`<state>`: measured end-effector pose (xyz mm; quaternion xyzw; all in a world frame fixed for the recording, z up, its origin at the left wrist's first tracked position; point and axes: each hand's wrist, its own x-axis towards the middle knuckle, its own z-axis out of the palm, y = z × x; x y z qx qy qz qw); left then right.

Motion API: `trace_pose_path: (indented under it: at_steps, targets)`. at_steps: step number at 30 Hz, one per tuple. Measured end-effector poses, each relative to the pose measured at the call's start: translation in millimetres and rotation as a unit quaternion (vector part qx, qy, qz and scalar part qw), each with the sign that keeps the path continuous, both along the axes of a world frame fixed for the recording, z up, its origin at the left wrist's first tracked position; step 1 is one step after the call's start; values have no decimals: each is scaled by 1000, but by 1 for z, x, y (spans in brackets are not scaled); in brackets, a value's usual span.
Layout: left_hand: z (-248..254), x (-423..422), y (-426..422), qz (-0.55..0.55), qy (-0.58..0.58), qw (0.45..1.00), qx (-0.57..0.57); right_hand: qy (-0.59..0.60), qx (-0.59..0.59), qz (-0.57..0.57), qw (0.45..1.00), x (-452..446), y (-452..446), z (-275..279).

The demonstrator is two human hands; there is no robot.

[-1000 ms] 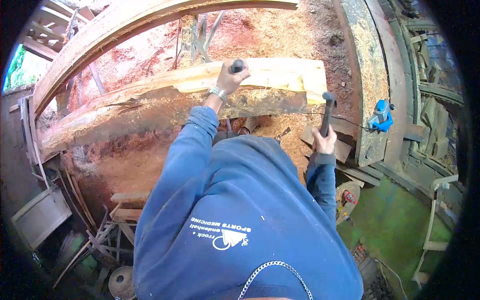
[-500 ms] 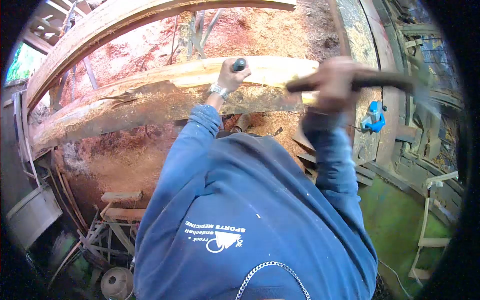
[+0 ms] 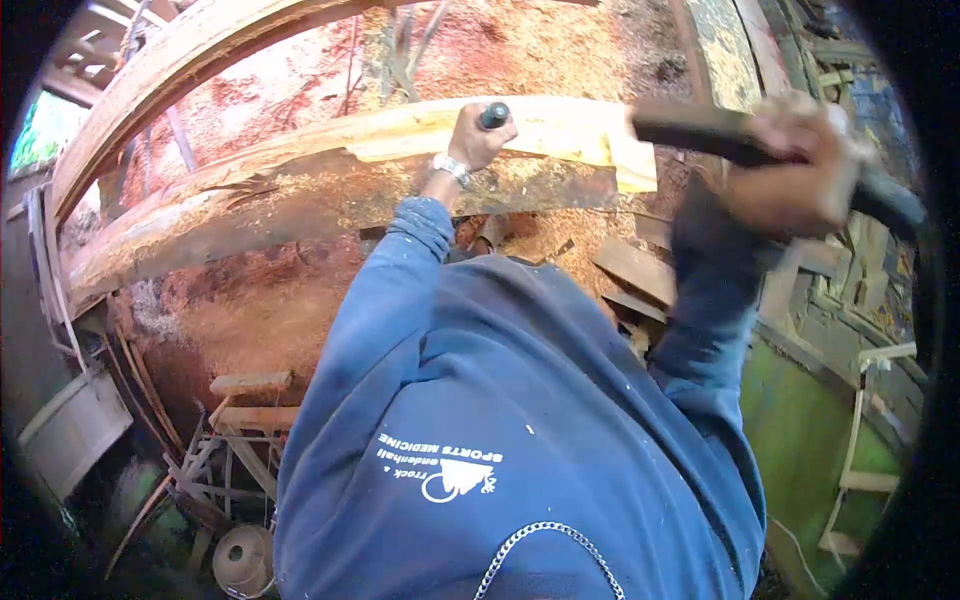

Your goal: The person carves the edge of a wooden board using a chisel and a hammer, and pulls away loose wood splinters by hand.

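My left hand (image 3: 474, 140) is wrapped around an upright dark-handled chisel (image 3: 494, 115), whose butt end faces up at me. The blade is hidden below my fist. It stands over a thick timber beam (image 3: 570, 130) with a pale, freshly cut top and a rough, darker near side. Off the beam's right end, my right hand (image 3: 800, 175) is raised and smeared by motion. Its fingers close around a hammer (image 3: 690, 130) with a dark wooden handle; the head is too blurred to make out clearly.
Another long timber (image 3: 215, 65) curves across the far left. Wood shavings (image 3: 510, 55) cover the ground. Offcuts (image 3: 637, 268) lie near my body on the right. A small wooden trestle (image 3: 255, 415) stands at lower left, beside a round pale object (image 3: 243, 562).
My right hand and the hammer have swung right and away from the beam's end. The blue tool on the right is now hidden behind my arm. My left hand keeps its grip.
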<state>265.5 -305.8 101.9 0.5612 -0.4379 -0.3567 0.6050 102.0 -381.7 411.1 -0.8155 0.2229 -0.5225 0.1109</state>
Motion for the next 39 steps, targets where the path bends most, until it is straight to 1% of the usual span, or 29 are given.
trace_pose_path:
  at_steps: [2, 4, 6, 8, 10, 11, 12, 13, 14, 15, 16, 18, 19, 20, 21, 22, 23, 24, 25, 27, 28, 29, 30, 32, 33, 34, 36, 37, 39]
  targets:
    - [-2, 0, 1, 0, 23, 1000, 20, 241, 1, -47, 969, 2, 4, -85]
    - [-11, -1, 5, 9, -20, 999, 37, 463, 298, 16, 835, -25, 36, -207]
    - [-4, -1, 9, 30, -109, 993, 10, 416, 318, 85, 848, -35, 34, -204]
    - [6, 4, 5, 36, -222, 974, -29, 366, 328, 16, 871, -43, 33, -195]
    - [7, 11, 3, -41, -23, 992, 116, 350, 387, -69, 850, -64, 30, -201]
    - [4, 10, 5, -20, 15, 996, 84, 320, 395, -96, 856, -81, 21, -214]
    - [-4, 4, 6, 51, 28, 998, -20, 289, 407, -125, 858, -105, 15, -224]
    - [-43, 15, 10, 111, -4, 993, -41, 329, 418, -141, 835, -136, 8, -225]
    - [-41, 30, 24, 138, 138, 981, -18, 365, 428, -158, 811, -168, 3, -224]
    - [-37, 44, 39, 180, 280, 943, -8, 329, 440, -188, 814, -195, 13, -222]
    - [-66, 74, 55, 189, 518, 833, -43, 297, 450, -214, 815, -226, 30, -220]
    - [-53, 78, 61, 177, 482, 844, -154, 389, 494, -307, 715, -311, 63, -249]
    - [-50, 76, 52, 197, 475, 849, -124, 369, 519, -338, 693, -337, 85, -252]
    - [-47, 70, 49, 225, 467, 850, -93, 300, 547, -347, 700, -387, 110, -289]
    - [-40, 64, 42, 206, 413, 887, -37, 262, 542, -391, 696, -393, 129, -288]
    - [-26, 53, 31, 184, 356, 916, 18, 294, 533, -384, 694, -470, 151, -355]
    - [-3, 26, 19, 199, 238, 944, 107, 240, 526, -391, 716, -478, 167, -368]
    - [-46, 20, 17, 64, -15, 991, 116, 186, 518, -396, 735, -479, 174, -372]
    - [-7, -15, 0, 16, -27, 994, 102, 180, 569, -405, 693, -470, 169, -370]
    - [35, -68, -15, -203, -216, 940, 171, 167, 661, -417, 601, -438, 156, -367]
    - [41, -87, -15, -242, -320, 912, 89, 101, 686, -394, 603, -418, 150, -370]
    - [36, -101, -13, -269, -347, 893, 100, 109, 703, -376, 594, -410, 143, -379]
    - [31, -104, -8, -215, -318, 922, 51, 112, 718, -361, 585, -401, 136, -388]
    - [57, -83, 4, -82, -224, 969, 62, 135, 662, -311, 668, -363, 134, -373]
    - [44, -65, 11, -7, -173, 982, 75, 149, 631, -287, 706, -346, 136, -361]
    - [31, -43, 19, 71, -119, 986, 87, 151, 630, -273, 711, -337, 137, -356]
    - [51, -2, 35, 158, 59, 979, 112, 154, 626, -244, 724, -318, 136, -347]
    - [41, 17, 41, 172, 82, 979, 69, 194, 600, -236, 739, -290, 129, -310]
    - [24, 37, 47, 171, 138, 976, 19, 261, 562, -254, 743, -289, 127, -317]
